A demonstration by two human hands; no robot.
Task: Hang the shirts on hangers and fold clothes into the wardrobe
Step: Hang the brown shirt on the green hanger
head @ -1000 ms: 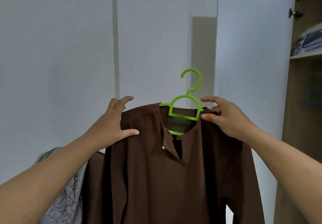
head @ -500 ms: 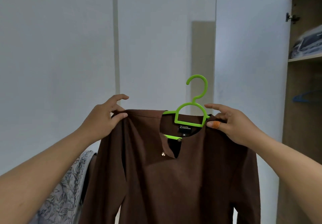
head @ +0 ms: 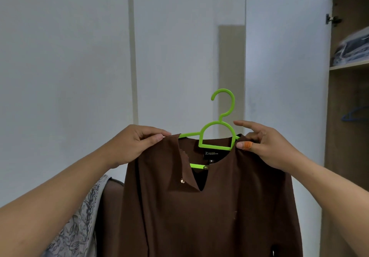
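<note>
Brown shirt (head: 209, 206) hangs at centre frame on a green hanger (head: 216, 134); the left hand (head: 129, 146) pinches its left shoulder seam; the right hand (head: 265, 146) grips the right shoulder at the hanger's end; an open wardrobe (head: 347, 96) stands at the right edge; patterned cloth (head: 79, 226) lies lower left.

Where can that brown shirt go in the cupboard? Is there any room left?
The compartment under the shelf looks free: only a blue hanger shows there, between the white door and the frame's edge. Above the shelf it is crowded with folded clothes. Both hands, left hand and right hand, are busy gripping the brown shirt on its green hanger.
</note>
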